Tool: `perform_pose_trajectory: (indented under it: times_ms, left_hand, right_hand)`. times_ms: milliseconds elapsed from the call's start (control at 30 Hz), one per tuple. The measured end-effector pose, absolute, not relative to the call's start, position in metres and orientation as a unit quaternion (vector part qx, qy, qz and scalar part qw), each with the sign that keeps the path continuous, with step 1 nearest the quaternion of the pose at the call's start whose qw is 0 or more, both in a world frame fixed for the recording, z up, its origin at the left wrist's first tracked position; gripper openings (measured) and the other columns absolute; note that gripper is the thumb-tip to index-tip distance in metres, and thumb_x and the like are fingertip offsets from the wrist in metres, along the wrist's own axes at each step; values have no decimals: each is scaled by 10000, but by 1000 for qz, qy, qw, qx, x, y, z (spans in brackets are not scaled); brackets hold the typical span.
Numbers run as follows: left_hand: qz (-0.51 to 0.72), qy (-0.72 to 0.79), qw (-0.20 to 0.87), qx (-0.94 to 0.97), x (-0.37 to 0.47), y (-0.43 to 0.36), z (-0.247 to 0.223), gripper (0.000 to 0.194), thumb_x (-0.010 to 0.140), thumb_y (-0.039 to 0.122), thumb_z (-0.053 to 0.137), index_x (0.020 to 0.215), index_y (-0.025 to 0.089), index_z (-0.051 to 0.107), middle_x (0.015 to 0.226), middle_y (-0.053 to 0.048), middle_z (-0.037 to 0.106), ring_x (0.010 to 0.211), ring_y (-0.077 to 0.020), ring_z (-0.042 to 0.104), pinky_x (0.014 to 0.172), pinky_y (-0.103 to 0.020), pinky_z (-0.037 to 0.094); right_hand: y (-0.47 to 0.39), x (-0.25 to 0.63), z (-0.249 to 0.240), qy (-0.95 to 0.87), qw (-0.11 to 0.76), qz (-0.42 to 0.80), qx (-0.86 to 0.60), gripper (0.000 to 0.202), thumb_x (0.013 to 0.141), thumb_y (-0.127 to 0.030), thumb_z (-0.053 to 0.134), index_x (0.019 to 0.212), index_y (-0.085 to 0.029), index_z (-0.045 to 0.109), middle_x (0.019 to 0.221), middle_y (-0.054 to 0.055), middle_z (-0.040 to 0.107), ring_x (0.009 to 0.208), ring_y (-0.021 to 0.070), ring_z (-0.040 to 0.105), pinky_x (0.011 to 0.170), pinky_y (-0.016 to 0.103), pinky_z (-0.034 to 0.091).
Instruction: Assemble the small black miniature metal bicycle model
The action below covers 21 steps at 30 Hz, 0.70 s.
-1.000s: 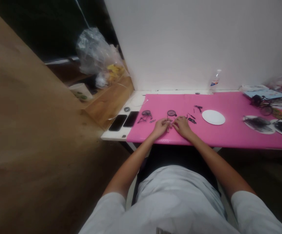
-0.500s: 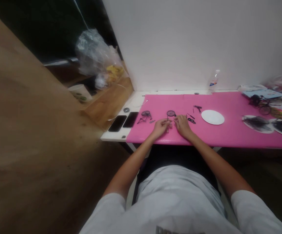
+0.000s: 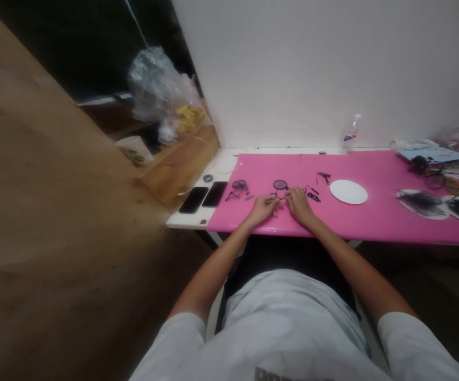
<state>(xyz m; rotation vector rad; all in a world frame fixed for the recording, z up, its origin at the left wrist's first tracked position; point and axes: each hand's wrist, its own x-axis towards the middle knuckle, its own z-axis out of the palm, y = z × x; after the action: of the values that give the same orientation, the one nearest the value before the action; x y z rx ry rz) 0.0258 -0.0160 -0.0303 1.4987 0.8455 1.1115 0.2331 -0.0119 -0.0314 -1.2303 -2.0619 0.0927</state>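
Note:
My left hand [image 3: 264,208] is closed, fingertips pinched on a small dark part too fine to name. Close on its right, my right hand [image 3: 297,203] is also pinched, its fingertips almost meeting the left ones; what they grip is too small to make out. Just beyond the fingers lies a small black spoked wheel [image 3: 280,184]. To the left a miniature black bicycle frame with a wheel [image 3: 237,189] rests on the pink sheet [image 3: 293,165]. Right of my hands are small black parts [image 3: 314,197] and a black pistol-shaped piece [image 3: 324,177].
Two dark phones [image 3: 193,200] lie at the table's left end beside a round grey disc [image 3: 208,178]. A white plate [image 3: 349,191] sits to the right, then plates of black parts [image 3: 422,203]. A bottle [image 3: 351,129] stands by the wall; a black model bicycle [image 3: 433,179] is far right.
The view has shifted slightly, so the table's things appear a little farther right. Both hands stay pinched close together, with only small finger movement.

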Motion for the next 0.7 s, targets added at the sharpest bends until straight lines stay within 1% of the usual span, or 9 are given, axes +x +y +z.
perform_pose_trajectory:
  times_ms: [200, 500, 700]
  left_hand:
    - [458, 349, 528, 624, 25, -14, -32, 431, 995, 501, 747, 1038, 73, 764, 1054, -205, 831, 520, -126, 698, 526, -251, 574]
    - [453, 354, 538, 617, 25, -12, -33, 497, 955, 561, 767, 1037, 71, 754, 1031, -207, 829, 527, -144, 706, 516, -262, 576]
    - [440, 356, 540, 623, 23, -15, -28, 497, 955, 575, 774, 997, 82, 732, 982, -196, 831, 515, -134, 695, 523, -253, 564]
  right_hand:
    - [-13, 233, -30, -806, 360, 34, -469, 211, 1099, -234, 441, 1103, -204, 650, 1158, 153, 664, 1132, 322, 561, 1080, 469, 456]
    - [-10, 232, -35, -810, 387, 39, -439, 173, 1073, -203, 461, 1065, -206, 633, 1121, 165, 664, 1085, 340, 550, 1028, 513, 481]
    - [-11, 231, -34, -810, 378, 47, -445, 162, 1049, -165, 478, 1043, -219, 630, 1103, 155, 652, 1063, 333, 538, 995, 500, 490]
